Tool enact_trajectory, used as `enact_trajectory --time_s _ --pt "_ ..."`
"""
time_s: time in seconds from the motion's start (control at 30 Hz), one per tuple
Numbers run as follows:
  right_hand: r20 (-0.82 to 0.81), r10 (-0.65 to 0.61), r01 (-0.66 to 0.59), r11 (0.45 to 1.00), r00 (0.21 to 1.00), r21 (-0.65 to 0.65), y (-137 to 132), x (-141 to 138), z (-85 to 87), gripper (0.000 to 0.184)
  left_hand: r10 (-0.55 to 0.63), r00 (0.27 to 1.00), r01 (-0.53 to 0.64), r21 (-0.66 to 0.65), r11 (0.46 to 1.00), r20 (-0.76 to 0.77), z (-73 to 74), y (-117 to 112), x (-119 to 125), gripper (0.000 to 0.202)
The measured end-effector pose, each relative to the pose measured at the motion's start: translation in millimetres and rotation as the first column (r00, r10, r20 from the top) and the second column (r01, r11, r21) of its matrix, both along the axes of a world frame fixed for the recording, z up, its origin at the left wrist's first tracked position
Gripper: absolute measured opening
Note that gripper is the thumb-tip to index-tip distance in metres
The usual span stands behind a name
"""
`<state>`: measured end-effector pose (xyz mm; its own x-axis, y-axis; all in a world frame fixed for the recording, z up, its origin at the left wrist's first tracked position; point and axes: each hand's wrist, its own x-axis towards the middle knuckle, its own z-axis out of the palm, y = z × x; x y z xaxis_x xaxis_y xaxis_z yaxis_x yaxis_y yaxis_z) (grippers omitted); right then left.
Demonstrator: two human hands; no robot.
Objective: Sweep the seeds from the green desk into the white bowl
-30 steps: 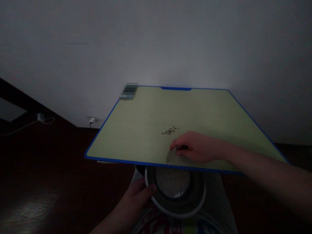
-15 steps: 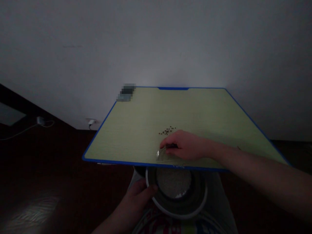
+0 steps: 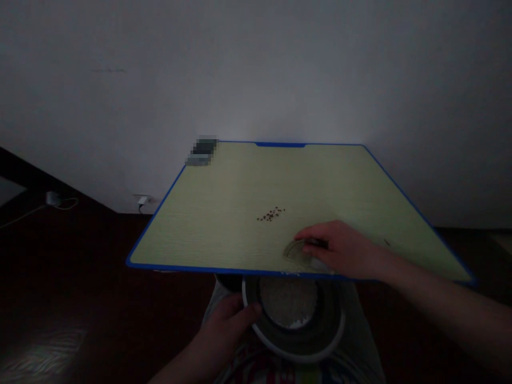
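Count: one table (image 3: pixel 224 213), one bowl (image 3: pixel 332 333), one clear disc (image 3: pixel 296 250), one cluster of specks (image 3: pixel 271 214), one left hand (image 3: pixel 224 325), one right hand (image 3: pixel 344 248), two plugs (image 3: pixel 51 198) (image 3: pixel 142 201).

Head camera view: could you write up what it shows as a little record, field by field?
Light: dim room, pale wall behind
Table: green top with blue edging
Right hand: right hand lies on the table near its front edge, fingertips on a clear curved piece; what that is cannot be told
Left hand: left hand grips the rim of a bowl below the table's front edge
Bowl contents: white grains
On table: small heap of dark seeds, apart from the hand; blurred object at far left corner
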<state>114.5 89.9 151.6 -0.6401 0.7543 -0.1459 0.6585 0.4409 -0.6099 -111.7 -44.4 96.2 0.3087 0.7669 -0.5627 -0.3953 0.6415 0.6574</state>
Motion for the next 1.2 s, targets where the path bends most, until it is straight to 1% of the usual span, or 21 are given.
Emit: enact_trajectory --time_s 0.17,0.3,0.33,0.37,0.47,0.5,0.6,0.67,0.73,0.77,0.87,0.93,1.07,1.2 --pt "-0.03 0.088 -0.089 0.995 0.996 -0.051 -9 -13 0.6 0.028 0.036 0.999 -0.036 -0.022 0.999 -0.007 2.4 -1 4 0.021" --pt "-0.017 0.216 -0.216 0.976 0.976 -0.038 -10 -8 6.6 0.026 0.023 1.0 -0.023 0.009 1.0 0.017 2.9 -1 5 0.022" --pt "-0.016 0.231 -0.231 0.973 0.973 -0.029 -9 -6 7.8 0.025 0.016 1.0 -0.017 0.013 1.0 0.023 1.9 -1 5 0.022" --pt "-0.02 0.225 -0.226 0.974 0.974 -0.019 -9 -5 8.4 0.025 0.009 1.0 -0.009 0.016 1.0 0.022 0.4 -1 6 0.022" --pt "-0.039 0.123 -0.122 0.992 0.992 0.036 -5 -2 6.4 0.028 -0.014 1.0 0.014 0.027 1.0 0.004 -5.2 1 9 0.023" --pt "-0.04 0.106 -0.104 0.993 0.994 0.059 -5 -2 5.1 0.028 -0.019 1.0 0.019 0.032 0.999 0.003 -6.7 2 11 0.023" --pt "-0.035 0.151 -0.147 0.984 0.988 0.096 -4 2 3.6 0.029 -0.034 0.999 0.033 0.041 0.999 0.03 -8.1 6 22 0.023" --pt "-0.029 0.201 -0.198 0.976 0.979 0.086 -5 10 6.2 0.028 -0.05 0.997 0.047 0.049 0.998 0.051 -7.4 9 33 0.023" --pt "-0.029 0.194 -0.192 0.979 0.98 0.06 -4 24 10.1 0.028 -0.066 0.997 0.063 0.061 0.996 0.042 -7.7 13 46 0.024" --pt "-0.036 0.158 -0.156 0.987 0.987 0.042 -3 33 11.7 0.028 -0.072 0.997 0.07 0.064 0.996 0.034 -9.0 15 53 0.024" --pt "-0.045 -0.024 0.023 0.999 0.999 -0.025 4 62 11.0 0.03 -0.08 0.997 0.079 0.057 0.995 0.015 -18.2 20 74 0.025" --pt "-0.058 -0.1 0.096 0.994 0.993 -0.058 9 80 5.0 0.031 -0.094 0.995 0.093 0.047 0.995 0.019 -27.8 23 87 0.028" --pt "-0.096 -0.162 0.148 0.979 0.982 -0.142 18 105 -13.0 0.033 -0.112 0.994 0.112 0.002 0.994 0.018 -50.5 30 106 0.036" --pt "-0.153 -0.207 0.168 0.957 0.966 -0.235 20 112 -23.8 0.036 -0.095 0.995 0.094 -0.037 0.995 -0.024 -76.1 36 116 0.044"
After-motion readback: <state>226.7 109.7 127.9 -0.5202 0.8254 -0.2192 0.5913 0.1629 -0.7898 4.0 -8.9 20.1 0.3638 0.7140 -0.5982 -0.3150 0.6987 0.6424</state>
